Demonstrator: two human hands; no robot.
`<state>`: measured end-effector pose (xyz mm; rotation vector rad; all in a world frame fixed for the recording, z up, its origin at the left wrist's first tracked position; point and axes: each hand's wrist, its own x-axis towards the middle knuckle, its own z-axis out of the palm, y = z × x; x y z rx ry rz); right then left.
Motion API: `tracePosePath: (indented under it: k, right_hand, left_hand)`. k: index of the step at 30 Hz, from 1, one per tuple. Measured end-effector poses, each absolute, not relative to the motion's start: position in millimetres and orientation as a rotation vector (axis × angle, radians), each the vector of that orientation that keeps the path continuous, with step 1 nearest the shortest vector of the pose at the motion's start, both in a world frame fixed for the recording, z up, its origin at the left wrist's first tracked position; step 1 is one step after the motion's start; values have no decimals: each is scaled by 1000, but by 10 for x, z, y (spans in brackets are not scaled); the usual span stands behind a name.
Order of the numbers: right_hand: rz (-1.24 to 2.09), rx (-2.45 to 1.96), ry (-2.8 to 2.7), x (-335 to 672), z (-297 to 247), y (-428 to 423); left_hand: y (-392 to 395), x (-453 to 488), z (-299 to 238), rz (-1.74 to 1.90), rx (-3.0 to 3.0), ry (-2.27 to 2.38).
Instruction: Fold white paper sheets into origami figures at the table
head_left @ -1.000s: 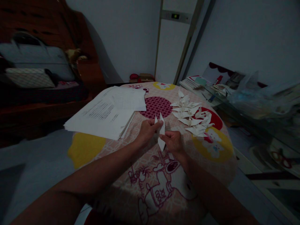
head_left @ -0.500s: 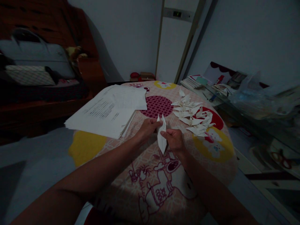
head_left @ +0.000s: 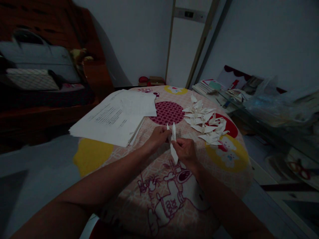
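A folded white paper, narrow with two pointed tips at its far end, is held upright above the patterned tablecloth. My left hand pinches its left side near the tips. On the right side, lower down, my right hand grips it between thumb and fingers. Some of the paper is hidden behind the fingers. To the right of my hands lies a cluster of folded paper cranes, several in number.
A stack of printed sheets covers the table's left part. A glass-topped cabinet at right bears papers and a plastic bag. A wooden bench with a grey handbag stands at left.
The folded paper has turned, showing a narrower edge now, with its tips spread a little differently. My hands have shifted only slightly. The cranes and sheets stay put.
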<state>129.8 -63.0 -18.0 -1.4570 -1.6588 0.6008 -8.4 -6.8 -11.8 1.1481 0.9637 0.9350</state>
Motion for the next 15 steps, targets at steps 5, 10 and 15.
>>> tracePosePath:
  k: [5, 10, 15]
  right_hand:
    - [527, -1447, -1684, 1303, -179, -634]
    - [644, -1431, -1625, 1304, -180, -632]
    - [944, -1406, -1480, 1333, -247, -585]
  left_hand:
    - [-36, -82, -167, 927, 1162, 953]
    - [-35, -102, -121, 916, 1105, 970]
    - [-32, -147, -65, 910, 1026, 974]
